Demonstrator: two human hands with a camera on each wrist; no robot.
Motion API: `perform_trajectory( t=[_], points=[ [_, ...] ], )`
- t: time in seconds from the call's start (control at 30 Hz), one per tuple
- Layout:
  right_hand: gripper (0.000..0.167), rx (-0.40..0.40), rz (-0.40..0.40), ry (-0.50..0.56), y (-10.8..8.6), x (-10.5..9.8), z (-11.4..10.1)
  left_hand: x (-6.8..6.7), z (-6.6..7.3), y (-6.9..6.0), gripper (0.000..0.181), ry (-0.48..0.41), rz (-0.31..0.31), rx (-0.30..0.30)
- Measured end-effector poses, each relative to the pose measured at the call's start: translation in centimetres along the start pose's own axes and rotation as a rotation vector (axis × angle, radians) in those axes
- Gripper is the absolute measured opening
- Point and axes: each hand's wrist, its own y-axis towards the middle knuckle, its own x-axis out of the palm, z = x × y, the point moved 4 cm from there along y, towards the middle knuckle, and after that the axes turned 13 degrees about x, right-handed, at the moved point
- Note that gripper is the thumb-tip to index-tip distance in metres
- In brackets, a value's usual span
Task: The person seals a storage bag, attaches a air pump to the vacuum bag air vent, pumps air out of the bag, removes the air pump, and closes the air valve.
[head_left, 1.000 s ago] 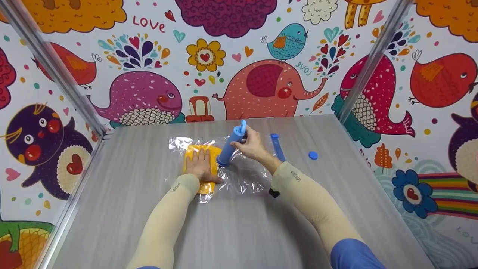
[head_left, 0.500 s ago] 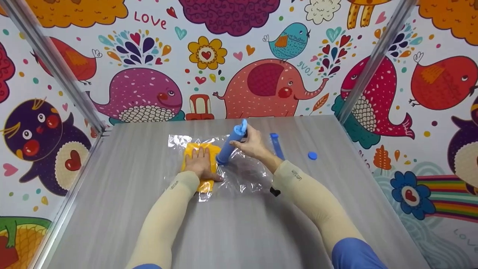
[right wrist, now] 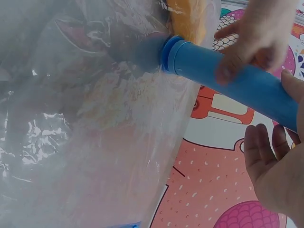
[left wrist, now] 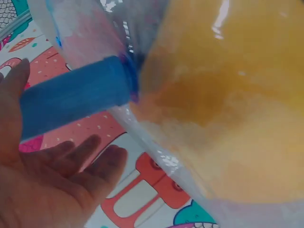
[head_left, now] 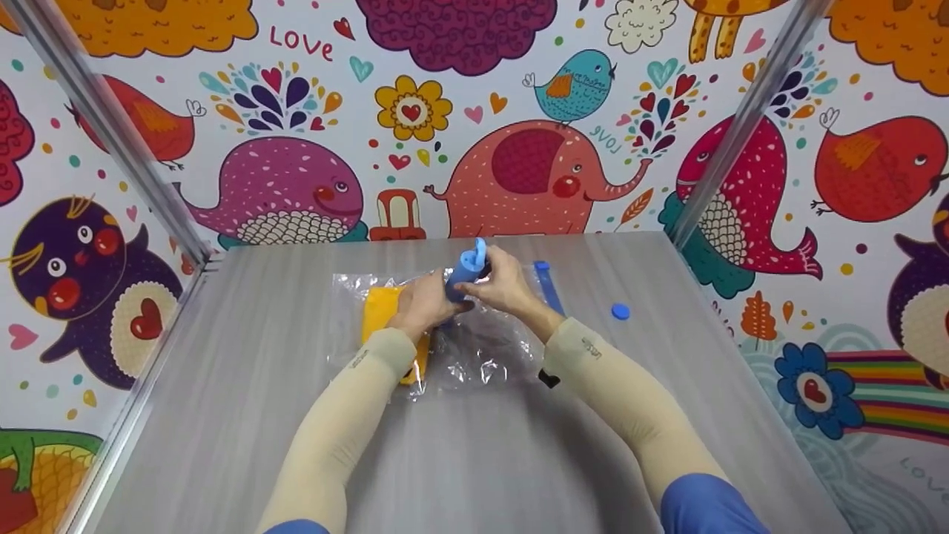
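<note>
A blue hand pump (head_left: pixel 463 274) stands tilted on a clear plastic bag (head_left: pixel 482 356). Its lower end meets the bag in the right wrist view, where the pump barrel (right wrist: pixel 237 81) shows at length. My right hand (head_left: pixel 508 285) holds the pump near its top, thumb on the near side. Beside the barrel is my left hand (head_left: pixel 426 302), thumb and loosely bent fingers (left wrist: pixel 102 164) on either side of it, not closed round it. Folded yellow cloth-like material (head_left: pixel 382 305) lies inside the bag, partly hidden under the left hand and wrist.
On the grey table (head_left: pixel 460 460), a round blue cap (head_left: pixel 620 311) lies to the right. A blue strip (head_left: pixel 549 288) runs by the bag's right edge. Something small and black (head_left: pixel 549 378) shows beside the right sleeve. Patterned walls enclose the table's back and sides.
My left hand has left the yellow material, where it lay flat, and moved right and up to the pump barrel. My right hand keeps its hold on the pump.
</note>
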Motion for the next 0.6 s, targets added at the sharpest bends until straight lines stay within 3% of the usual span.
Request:
perform_trajectory(
  t=[0.13, 0.3, 0.5, 0.6],
  points=[
    [0.063, -0.013, 0.006, -0.014, 0.0, -0.1, 0.0, -0.2, 1.2, 0.7, 0.064, -0.008, 0.089, 0.053],
    [0.063, -0.001, -0.022, 0.015, 0.2, -0.6, 0.1, -0.2, 1.5, 1.1, 0.041, -0.003, 0.130, 0.101],
    [0.059, 0.033, -0.067, 0.128, 0.2, -1.6, -0.1, 0.2, 1.3, 1.4, 0.044, 0.003, 0.127, 0.102],
    [0.053, 0.101, -0.165, 0.288, 0.2, -1.8, -0.4, 0.2, 1.3, 1.5, 0.050, -0.005, 0.113, 0.075]
  ],
)
